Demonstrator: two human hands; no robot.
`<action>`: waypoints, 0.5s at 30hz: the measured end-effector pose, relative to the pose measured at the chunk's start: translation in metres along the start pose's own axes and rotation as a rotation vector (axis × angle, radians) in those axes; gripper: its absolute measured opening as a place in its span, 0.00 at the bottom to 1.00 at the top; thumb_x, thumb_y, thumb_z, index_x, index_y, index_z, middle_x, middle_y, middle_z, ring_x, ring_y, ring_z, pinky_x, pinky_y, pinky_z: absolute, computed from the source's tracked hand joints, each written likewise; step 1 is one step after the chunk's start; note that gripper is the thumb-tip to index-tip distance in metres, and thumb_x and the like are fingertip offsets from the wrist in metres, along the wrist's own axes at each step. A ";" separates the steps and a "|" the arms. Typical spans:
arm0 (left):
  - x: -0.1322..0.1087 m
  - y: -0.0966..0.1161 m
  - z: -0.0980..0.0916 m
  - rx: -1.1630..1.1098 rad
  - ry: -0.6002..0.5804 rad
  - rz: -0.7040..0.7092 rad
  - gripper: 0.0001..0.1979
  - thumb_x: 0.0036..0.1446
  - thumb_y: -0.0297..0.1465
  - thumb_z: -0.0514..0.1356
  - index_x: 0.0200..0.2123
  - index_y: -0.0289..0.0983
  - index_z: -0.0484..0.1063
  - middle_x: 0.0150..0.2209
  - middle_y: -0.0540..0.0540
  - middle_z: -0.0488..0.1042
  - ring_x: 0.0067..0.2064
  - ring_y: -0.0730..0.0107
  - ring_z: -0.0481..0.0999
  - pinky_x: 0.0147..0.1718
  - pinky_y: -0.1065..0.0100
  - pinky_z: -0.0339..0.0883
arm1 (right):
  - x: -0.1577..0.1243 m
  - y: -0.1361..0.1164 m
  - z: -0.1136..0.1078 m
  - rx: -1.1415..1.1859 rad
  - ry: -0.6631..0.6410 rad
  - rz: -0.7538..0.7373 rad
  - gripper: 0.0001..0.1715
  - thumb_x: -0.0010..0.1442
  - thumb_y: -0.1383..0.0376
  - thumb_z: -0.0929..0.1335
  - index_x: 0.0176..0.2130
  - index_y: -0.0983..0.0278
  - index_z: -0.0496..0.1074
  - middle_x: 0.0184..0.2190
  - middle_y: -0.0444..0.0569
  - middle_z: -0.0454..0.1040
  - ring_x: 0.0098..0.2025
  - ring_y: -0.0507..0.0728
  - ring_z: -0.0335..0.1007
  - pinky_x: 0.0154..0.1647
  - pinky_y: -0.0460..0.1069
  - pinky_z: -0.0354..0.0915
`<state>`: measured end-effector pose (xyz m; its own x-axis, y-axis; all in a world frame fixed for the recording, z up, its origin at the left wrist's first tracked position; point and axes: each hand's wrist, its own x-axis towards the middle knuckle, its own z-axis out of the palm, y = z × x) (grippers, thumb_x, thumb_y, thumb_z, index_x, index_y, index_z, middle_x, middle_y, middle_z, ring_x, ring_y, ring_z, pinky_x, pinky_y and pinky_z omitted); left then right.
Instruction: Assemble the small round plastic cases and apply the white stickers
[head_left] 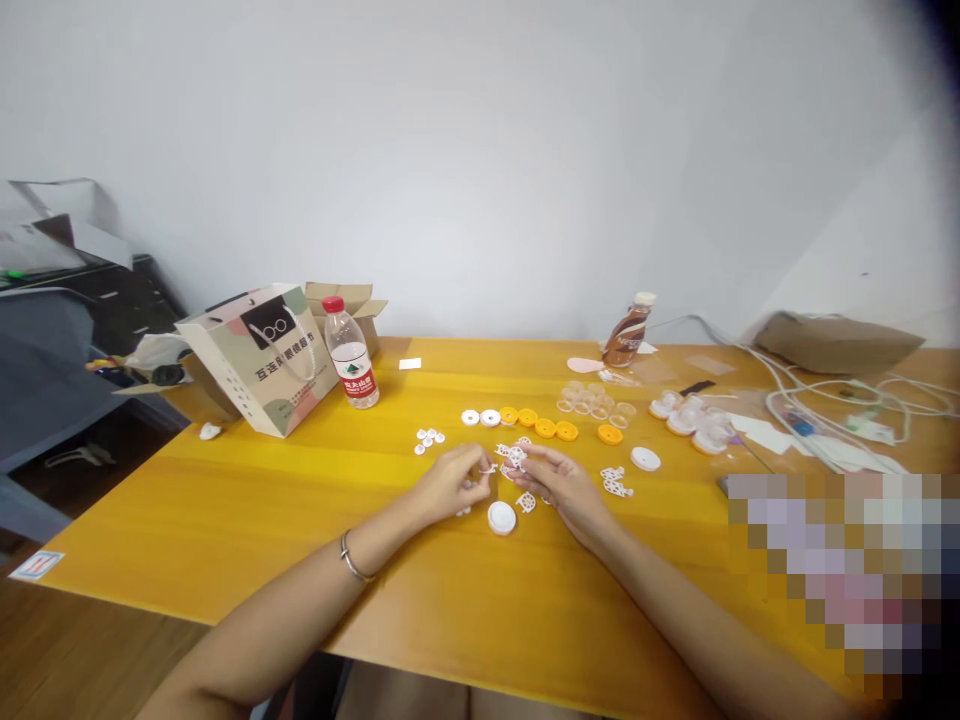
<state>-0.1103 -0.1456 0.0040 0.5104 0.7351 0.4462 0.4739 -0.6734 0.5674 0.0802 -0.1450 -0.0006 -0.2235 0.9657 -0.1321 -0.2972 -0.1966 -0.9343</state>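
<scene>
My left hand (456, 482) is closed in a pinch on a small white plastic part (489, 469). Close beside it, my right hand (566, 488) grips a white openwork plastic piece (516, 456) between thumb and fingers. More white openwork pieces (526, 502) lie under and around the hands, partly hidden. Just in front of me on the table is a round white cap (502, 518). Small white discs (429, 438) sit beyond my left hand. A row of white rings (490, 418) and orange rings (546, 428) runs behind both hands.
Clear plastic cups (592, 402), a white disc (645, 458) and capped clear domes (697, 422) lie to the right. A water bottle (351, 355) and paper bag (262, 360) stand at left. A brown drink bottle (628, 332) and white cables (780, 385) are at the back right.
</scene>
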 end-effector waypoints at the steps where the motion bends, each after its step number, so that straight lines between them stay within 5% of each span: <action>1: -0.001 0.000 0.000 -0.020 0.011 -0.032 0.02 0.52 0.25 0.53 0.31 0.35 0.64 0.33 0.48 0.69 0.34 0.73 0.68 0.35 0.72 0.63 | 0.000 0.001 -0.001 -0.003 0.005 -0.005 0.17 0.46 0.63 0.71 0.39 0.62 0.70 0.32 0.48 0.78 0.35 0.54 0.74 0.41 0.47 0.68; 6: 0.000 0.005 -0.002 -0.058 0.088 -0.080 0.05 0.56 0.29 0.52 0.34 0.35 0.66 0.28 0.50 0.68 0.30 0.75 0.67 0.32 0.73 0.62 | 0.000 0.002 -0.001 -0.026 -0.006 -0.007 0.17 0.47 0.62 0.71 0.40 0.63 0.70 0.32 0.48 0.78 0.37 0.55 0.74 0.44 0.49 0.67; 15: 0.001 0.001 0.000 -0.165 0.172 -0.088 0.07 0.56 0.31 0.54 0.35 0.35 0.69 0.34 0.45 0.71 0.37 0.70 0.70 0.39 0.69 0.64 | -0.001 0.007 0.002 -0.064 -0.066 -0.026 0.22 0.44 0.63 0.72 0.42 0.63 0.70 0.31 0.46 0.77 0.40 0.55 0.73 0.48 0.52 0.64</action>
<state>-0.1093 -0.1455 0.0048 0.3363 0.8024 0.4930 0.3803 -0.5946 0.7084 0.0767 -0.1475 -0.0067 -0.2782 0.9566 -0.0871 -0.2444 -0.1582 -0.9567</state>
